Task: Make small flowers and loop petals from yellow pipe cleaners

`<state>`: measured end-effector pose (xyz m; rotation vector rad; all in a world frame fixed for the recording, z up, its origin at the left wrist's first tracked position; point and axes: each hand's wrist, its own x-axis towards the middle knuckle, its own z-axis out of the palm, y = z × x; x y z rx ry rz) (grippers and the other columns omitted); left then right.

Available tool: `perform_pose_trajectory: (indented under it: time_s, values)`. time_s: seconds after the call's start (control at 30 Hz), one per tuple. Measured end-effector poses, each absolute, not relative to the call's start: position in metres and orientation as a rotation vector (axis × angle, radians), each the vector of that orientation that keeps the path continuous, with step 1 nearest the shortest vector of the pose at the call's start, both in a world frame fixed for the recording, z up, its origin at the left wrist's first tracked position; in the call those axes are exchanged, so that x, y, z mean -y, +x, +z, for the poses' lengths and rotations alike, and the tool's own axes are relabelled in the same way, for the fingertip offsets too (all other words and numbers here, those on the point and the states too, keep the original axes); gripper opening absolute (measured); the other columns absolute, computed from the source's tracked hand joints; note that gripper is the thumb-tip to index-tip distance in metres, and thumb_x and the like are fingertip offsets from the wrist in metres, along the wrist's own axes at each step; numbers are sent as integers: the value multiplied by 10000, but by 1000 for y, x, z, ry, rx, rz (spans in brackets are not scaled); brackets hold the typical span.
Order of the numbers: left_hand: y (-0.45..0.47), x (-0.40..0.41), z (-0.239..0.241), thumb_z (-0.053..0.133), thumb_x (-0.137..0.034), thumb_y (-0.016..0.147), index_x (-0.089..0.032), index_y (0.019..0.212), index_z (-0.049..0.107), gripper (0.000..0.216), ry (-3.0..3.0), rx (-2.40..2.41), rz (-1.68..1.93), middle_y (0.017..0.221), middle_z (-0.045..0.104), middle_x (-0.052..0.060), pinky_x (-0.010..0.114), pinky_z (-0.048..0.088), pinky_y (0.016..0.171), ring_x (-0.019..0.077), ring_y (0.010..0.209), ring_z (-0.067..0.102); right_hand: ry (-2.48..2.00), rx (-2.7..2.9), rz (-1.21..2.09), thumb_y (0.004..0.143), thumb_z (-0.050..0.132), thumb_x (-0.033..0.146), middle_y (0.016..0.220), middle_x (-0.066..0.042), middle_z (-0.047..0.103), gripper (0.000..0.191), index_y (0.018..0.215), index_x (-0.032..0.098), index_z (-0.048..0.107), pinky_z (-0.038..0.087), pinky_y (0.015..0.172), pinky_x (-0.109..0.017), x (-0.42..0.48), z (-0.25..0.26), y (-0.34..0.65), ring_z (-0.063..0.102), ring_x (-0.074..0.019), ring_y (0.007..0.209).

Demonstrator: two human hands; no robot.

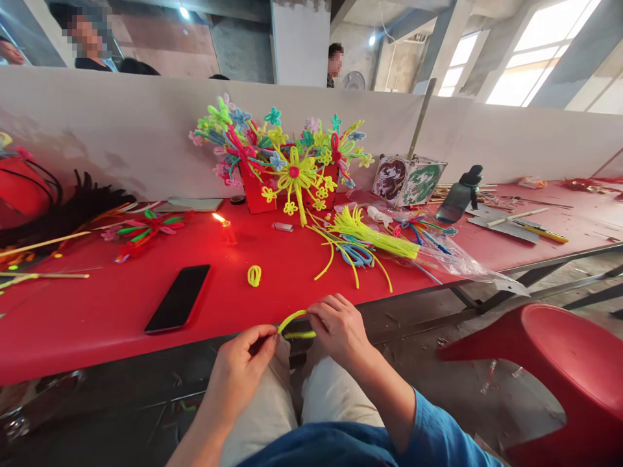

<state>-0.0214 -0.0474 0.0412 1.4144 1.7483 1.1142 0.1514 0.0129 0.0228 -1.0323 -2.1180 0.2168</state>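
My left hand and my right hand are over my lap, just below the front edge of the red table. Both pinch the same yellow-green pipe cleaner, which is bent into a loop between them. A small coiled yellow pipe cleaner loop lies on the table ahead of my hands. Further back stands a red box full of bright pipe-cleaner flowers.
A black phone lies flat on the table at left. Loose pipe cleaners in a plastic bag lie at right, with a small lit flame, a dark bottle and a red stool. People stand behind the partition.
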Motion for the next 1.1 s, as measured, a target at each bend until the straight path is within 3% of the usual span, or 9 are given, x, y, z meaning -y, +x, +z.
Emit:
perform_pose_trajectory:
  time_s: [0.2,0.4,0.53,0.73,1.1]
  values:
    - [-11,46,38,596,-340,651,-206,687,666,156,1317,-1676,1070,606,662,5,232,430,569,177,600,591,-1045,1895,414,777,447,140,665,-22,599,167,749,169,609,400,613,-216,-13,30,145,522,-125,637]
    - [-2,46,28,580,-403,690,-176,823,659,275,1094,-1461,1025,697,657,19,237,416,610,184,712,583,-1079,1796,687,753,478,179,635,-1,594,145,745,174,622,411,554,-188,-10,36,142,518,-98,554]
    - [6,46,28,600,-422,668,-165,696,636,261,1020,-1395,992,648,629,8,227,394,567,158,647,567,-1101,1749,811,752,478,194,597,8,582,143,734,169,617,413,530,-183,-9,37,140,523,-95,530]
    - [13,46,27,620,-349,645,-172,576,594,191,927,-1367,970,503,563,-38,209,344,473,99,458,472,-1080,1748,785,742,481,169,612,6,582,135,713,167,613,408,551,-185,-9,37,139,522,-97,552]
    - [11,46,29,603,-295,651,-165,618,653,143,902,-1277,856,519,565,-34,213,343,488,107,493,470,-988,1789,744,727,476,120,648,-4,600,148,705,165,615,408,572,-179,-6,39,137,531,-98,590]
